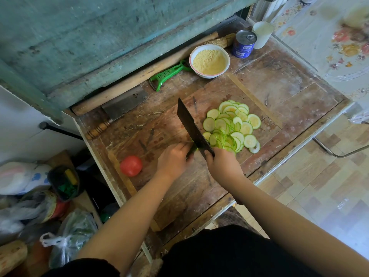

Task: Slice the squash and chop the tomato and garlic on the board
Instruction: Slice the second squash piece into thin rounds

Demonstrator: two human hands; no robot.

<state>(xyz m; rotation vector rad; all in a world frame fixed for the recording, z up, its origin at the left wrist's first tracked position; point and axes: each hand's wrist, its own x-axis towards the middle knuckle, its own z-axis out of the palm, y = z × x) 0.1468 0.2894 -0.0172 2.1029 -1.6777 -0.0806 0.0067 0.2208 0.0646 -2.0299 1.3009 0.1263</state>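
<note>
While the tomato sits on the board to the left of my hands, my left hand curls its fingers over the last dark green stub of squash. Just right of it my right hand grips the cleaver, blade against the stub. Beyond the blade, to the right, the cut slices lie heaped

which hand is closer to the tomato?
Left. The left hand holds the squash end just right of the tomato; the right hand grips the cleaver farther right.
</note>
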